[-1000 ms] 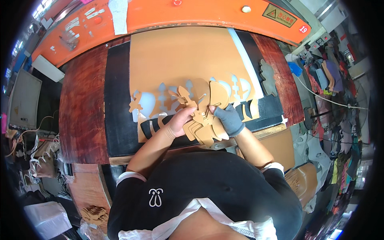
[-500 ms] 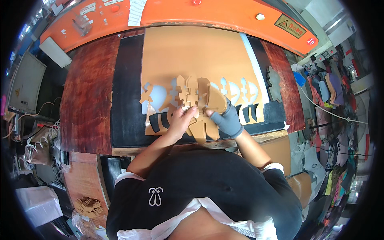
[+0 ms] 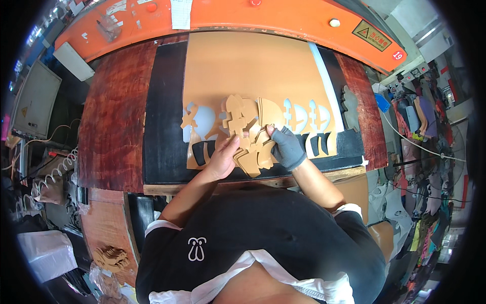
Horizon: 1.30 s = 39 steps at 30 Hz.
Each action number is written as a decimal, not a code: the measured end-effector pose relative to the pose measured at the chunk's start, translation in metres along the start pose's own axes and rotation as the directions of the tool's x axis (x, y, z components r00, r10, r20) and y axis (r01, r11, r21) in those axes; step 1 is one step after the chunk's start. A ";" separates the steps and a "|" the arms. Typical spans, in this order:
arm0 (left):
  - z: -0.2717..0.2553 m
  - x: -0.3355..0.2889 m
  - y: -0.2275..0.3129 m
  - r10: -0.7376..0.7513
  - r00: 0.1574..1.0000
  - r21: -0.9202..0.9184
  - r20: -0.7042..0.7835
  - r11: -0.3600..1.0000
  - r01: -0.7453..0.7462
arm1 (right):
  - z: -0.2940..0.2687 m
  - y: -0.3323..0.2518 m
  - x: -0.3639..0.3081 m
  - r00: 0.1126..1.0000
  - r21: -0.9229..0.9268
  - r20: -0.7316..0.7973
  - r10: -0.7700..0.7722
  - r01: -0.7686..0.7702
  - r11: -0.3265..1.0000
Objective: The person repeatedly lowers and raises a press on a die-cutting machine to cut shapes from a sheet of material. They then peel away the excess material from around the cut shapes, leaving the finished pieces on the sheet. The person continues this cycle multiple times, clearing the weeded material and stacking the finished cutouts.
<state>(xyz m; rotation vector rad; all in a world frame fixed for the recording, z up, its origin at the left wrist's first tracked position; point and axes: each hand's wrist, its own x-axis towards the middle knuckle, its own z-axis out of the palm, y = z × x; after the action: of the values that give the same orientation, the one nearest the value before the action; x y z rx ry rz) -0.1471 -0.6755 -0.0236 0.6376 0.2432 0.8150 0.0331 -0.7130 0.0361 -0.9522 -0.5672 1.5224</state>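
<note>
Over the near edge of a tan sheet (image 3: 253, 61), both my hands hold cut pieces of what looks like the same tan leather-like material. My bare left hand (image 3: 223, 158) is closed on a stack of notched, cross-like pieces (image 3: 236, 119), thumb on top. My right hand (image 3: 288, 148), in a grey glove with bare fingertips, pinches the lower end of a few half-round pieces (image 3: 270, 112). Smaller curved pieces (image 3: 249, 163) hang in the bunch between and below my hands. Cut-out holes (image 3: 299, 117) run along the sheet's near part; those behind the bunch are partly hidden.
Under the sheet lies a black board (image 3: 164, 101) on a reddish-brown table (image 3: 114, 116). An orange machine beam (image 3: 217, 17) spans the far side. A grey scalloped flat shape (image 3: 350, 108) lies at the right. More cut tan pieces (image 3: 111, 257) rest on a low board at lower left.
The half-round pieces have turned more upright beside the notched stack. My right hand's fingers have shifted up onto their lower end. The small pieces below have shifted. The view has moved slightly.
</note>
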 end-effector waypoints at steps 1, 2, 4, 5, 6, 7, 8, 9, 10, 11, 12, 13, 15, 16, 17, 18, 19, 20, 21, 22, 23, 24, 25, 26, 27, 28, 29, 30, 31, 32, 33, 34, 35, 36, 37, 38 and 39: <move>0.000 0.000 -0.001 -0.006 1.000 -0.100 0.030 0.995 0.009 | 0.001 0.003 0.001 1.000 0.004 -0.003 -0.030 0.030 1.000; 0.000 0.001 -0.001 -0.009 0.999 -0.157 0.047 0.987 0.017 | 0.001 0.005 0.001 0.998 -0.024 -0.054 -0.035 0.034 0.999; 0.001 0.002 -0.003 0.004 0.996 -0.255 0.091 0.967 0.020 | 0.000 0.008 0.003 0.996 -0.047 -0.059 -0.059 0.057 0.997; 0.001 0.002 -0.004 0.009 0.996 -0.254 0.084 0.967 0.013 | -0.001 0.009 0.004 0.997 -0.022 -0.065 -0.046 0.045 0.999; 0.001 0.002 -0.005 0.015 0.997 -0.253 0.077 0.967 0.005 | -0.003 0.010 0.006 0.998 0.019 -0.051 -0.042 0.043 0.999; 0.001 0.001 -0.005 0.024 0.997 -0.267 0.079 0.964 -0.002 | -0.005 0.011 0.006 0.999 0.100 0.011 -0.049 0.048 0.994; 0.001 0.000 -0.006 0.023 0.996 -0.230 0.085 0.973 -0.003 | -0.006 0.012 0.007 0.998 0.067 -0.057 -0.032 0.036 0.997; 0.000 -0.001 -0.006 0.027 0.995 -0.207 0.101 0.978 -0.005 | -0.006 0.013 0.007 0.997 0.074 -0.075 -0.027 0.033 0.997; -0.001 -0.002 -0.006 0.029 0.993 -0.182 0.117 0.983 -0.007 | -0.006 0.014 0.008 0.995 0.082 -0.101 -0.015 0.024 0.996; -0.002 -0.003 -0.006 0.028 0.992 -0.180 0.125 0.984 -0.004 | -0.005 0.014 0.007 0.993 0.077 -0.114 -0.027 0.036 0.996; -0.003 -0.004 -0.006 0.025 0.991 -0.178 0.134 0.984 -0.001 | -0.003 0.014 0.006 0.990 0.074 -0.134 -0.031 0.041 0.996; -0.004 -0.005 -0.006 0.016 0.989 -0.171 0.144 0.985 0.009 | -0.001 0.014 0.005 0.982 0.081 -0.190 -0.020 0.036 0.996; -0.006 -0.008 -0.005 0.012 0.986 -0.184 0.164 0.983 0.018 | 0.006 0.011 0.001 0.996 0.146 -0.093 -0.011 0.024 0.989; -0.007 -0.008 -0.004 0.042 0.976 -0.194 0.213 0.981 0.000 | 0.009 0.010 -0.001 0.998 0.182 -0.060 -0.002 0.013 0.983; -0.007 -0.009 -0.003 0.037 0.980 -0.185 0.194 0.983 -0.001 | 0.011 0.008 -0.003 0.999 0.199 0.008 0.037 -0.038 0.979; -0.007 -0.010 -0.002 0.066 0.975 -0.182 0.211 0.983 -0.027 | 0.012 0.006 -0.005 0.994 0.213 0.076 0.075 -0.089 0.973; -0.007 -0.010 -0.001 0.093 0.968 -0.171 0.234 0.984 -0.053 | 0.013 0.006 -0.007 0.977 0.248 0.200 0.074 -0.123 0.961; -0.007 -0.010 0.000 0.107 0.972 -0.144 0.209 0.987 -0.077 | 0.013 0.007 -0.007 0.990 0.225 0.095 0.107 -0.126 0.966; -0.007 -0.011 0.002 0.119 0.975 -0.107 0.189 0.989 -0.100 | 0.013 0.008 -0.007 0.994 0.226 0.045 0.104 -0.111 0.968; -0.006 -0.011 0.002 0.120 0.979 -0.059 0.166 0.992 -0.112 | 0.012 0.011 -0.007 0.994 0.250 0.074 0.076 -0.092 0.964; -0.008 -0.011 0.005 0.115 0.971 -0.138 0.211 0.987 -0.087 | 0.010 0.014 -0.005 0.998 0.083 -0.067 0.022 -0.016 0.996; -0.008 -0.011 0.006 0.087 0.985 -0.134 0.150 0.989 -0.067 | 0.009 0.017 -0.002 0.991 -0.066 -0.116 -0.065 0.058 0.996; -0.009 -0.011 0.007 0.088 0.988 -0.141 0.123 0.988 -0.070 | 0.007 0.020 -0.001 0.965 -0.227 -0.230 -0.126 0.073 0.971; -0.009 -0.010 0.008 0.100 0.989 -0.137 0.106 0.987 -0.085 | 0.005 0.022 0.000 0.939 -0.333 -0.175 -0.295 0.226 0.916; -0.010 -0.010 0.008 0.095 0.991 -0.151 0.089 0.985 -0.080 | 0.004 0.023 0.000 0.885 -0.446 -0.180 -0.429 0.315 0.838; -0.011 -0.010 0.009 0.098 0.991 -0.155 0.091 0.984 -0.083 | 0.003 0.023 0.000 0.818 -0.568 -0.182 -0.546 0.366 0.737; -0.011 -0.010 0.009 0.106 0.990 -0.148 0.091 0.985 -0.091 | 0.002 0.021 -0.001 0.815 -0.558 -0.176 -0.552 0.379 0.738; -0.012 -0.010 0.010 0.111 0.989 -0.131 0.098 0.987 -0.098 | 0.002 0.018 -0.002 0.882 -0.535 -0.159 -0.443 0.301 0.790; -0.012 -0.011 0.011 0.098 0.990 -0.113 0.101 0.990 -0.087 | 0.002 0.014 -0.002 0.935 -0.519 -0.138 -0.328 0.214 0.828; -0.011 -0.011 0.011 0.085 0.990 -0.085 0.113 0.994 -0.075 | 0.003 0.010 -0.003 0.968 -0.489 -0.096 -0.230 0.156 0.858; -0.011 -0.011 0.012 0.093 0.984 -0.055 0.154 0.995 -0.085 | 0.005 0.007 -0.002 0.983 -0.427 -0.029 -0.184 0.154 0.891; -0.010 -0.012 0.012 0.063 0.993 0.009 0.100 0.998 -0.064 | 0.007 0.003 -0.002 0.988 -0.452 -0.081 -0.129 0.079 0.889; -0.009 -0.012 0.012 0.058 0.996 0.073 0.071 0.995 -0.063 | 0.010 0.000 -0.001 0.992 -0.455 -0.076 -0.101 0.055 0.889; -0.009 -0.012 0.013 0.060 0.997 0.144 0.039 0.987 -0.065 | 0.012 -0.002 0.000 0.995 -0.458 -0.072 -0.069 0.029 0.889; -0.008 -0.012 0.012 0.059 0.998 0.149 0.013 0.987 -0.060 | 0.015 -0.003 0.000 0.987 -0.529 -0.026 -0.157 0.120 0.840; -0.007 -0.011 0.013 0.065 0.998 0.160 -0.015 0.985 -0.061 | 0.018 -0.003 -0.001 0.971 -0.592 0.028 -0.238 0.208 0.778; -0.007 -0.010 0.013 0.070 0.997 0.172 -0.030 0.983 -0.064 | 0.020 -0.003 -0.002 0.946 -0.657 0.069 -0.317 0.282 0.699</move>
<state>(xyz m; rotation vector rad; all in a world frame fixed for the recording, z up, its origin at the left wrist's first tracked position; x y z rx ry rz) -0.1649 -0.6733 -0.0221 0.7965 0.3286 0.8771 0.0181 -0.7110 0.0504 -1.3492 -1.2192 0.9892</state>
